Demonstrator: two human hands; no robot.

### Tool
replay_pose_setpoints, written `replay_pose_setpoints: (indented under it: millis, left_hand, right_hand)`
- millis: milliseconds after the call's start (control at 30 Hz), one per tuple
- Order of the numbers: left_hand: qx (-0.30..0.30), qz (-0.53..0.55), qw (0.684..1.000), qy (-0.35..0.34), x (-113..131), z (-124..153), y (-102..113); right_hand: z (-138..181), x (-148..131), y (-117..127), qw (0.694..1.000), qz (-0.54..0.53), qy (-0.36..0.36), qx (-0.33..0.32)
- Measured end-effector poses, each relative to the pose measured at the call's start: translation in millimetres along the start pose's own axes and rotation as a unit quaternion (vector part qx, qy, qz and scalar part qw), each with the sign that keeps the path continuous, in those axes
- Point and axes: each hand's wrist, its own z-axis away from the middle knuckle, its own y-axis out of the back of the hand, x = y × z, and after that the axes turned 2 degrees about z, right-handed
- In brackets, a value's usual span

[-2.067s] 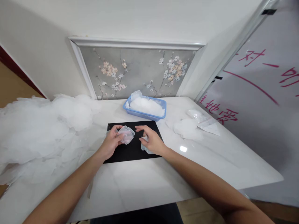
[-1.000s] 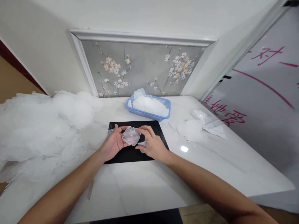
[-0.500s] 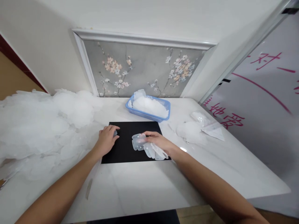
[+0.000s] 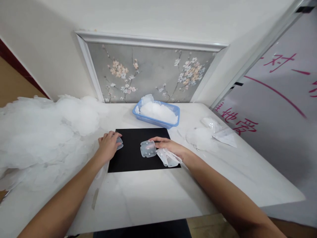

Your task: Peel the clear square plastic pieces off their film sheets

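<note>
My left hand [image 4: 108, 144] is at the left edge of a black mat [image 4: 132, 163], with its fingers curled over a clear, thin plastic piece [image 4: 120, 142] that pokes out past the fingertips. Over the mat's right side, my right hand [image 4: 169, 145] grips a fan of several translucent plastic pieces [image 4: 168, 158] beneath the palm. Its fingertips are at the edge of one more translucent piece [image 4: 148, 149], rounded, with notched edges and small dots. Part of each hand's grip is hidden by the fingers.
A large heap of translucent pieces [image 4: 44, 132] covers the table's left side. Behind the mat stands a blue basket [image 4: 158, 123] holding more of them. To the right lie a small pile [image 4: 200, 138] and a clear bag [image 4: 224, 135]. A whiteboard [image 4: 277, 132] borders the right side.
My left hand has shifted slightly left with its piece. The fanned pieces under my right hand have moved a little right, apart from the single piece at its fingertips.
</note>
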Motion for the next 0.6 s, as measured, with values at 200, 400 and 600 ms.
replay_pose_setpoints:
  millis: [200,400,600]
  left_hand:
    - [0.037,0.079,0.996,0.004,2.5,-4.8,11.7]
    - [0.058,0.38,0.922,0.034,14.8,1.8,17.3]
    - [-0.117,0.691,0.697,0.151,37.0,13.6,3.5]
  right_hand:
    - [-0.9,5.0,-5.3,0.998,0.008,0.062,0.012]
    - [3.8,1.3,-5.7,0.985,0.028,0.167,-0.029]
    - [1.1,2.2,-5.8,0.982,0.005,0.181,-0.048]
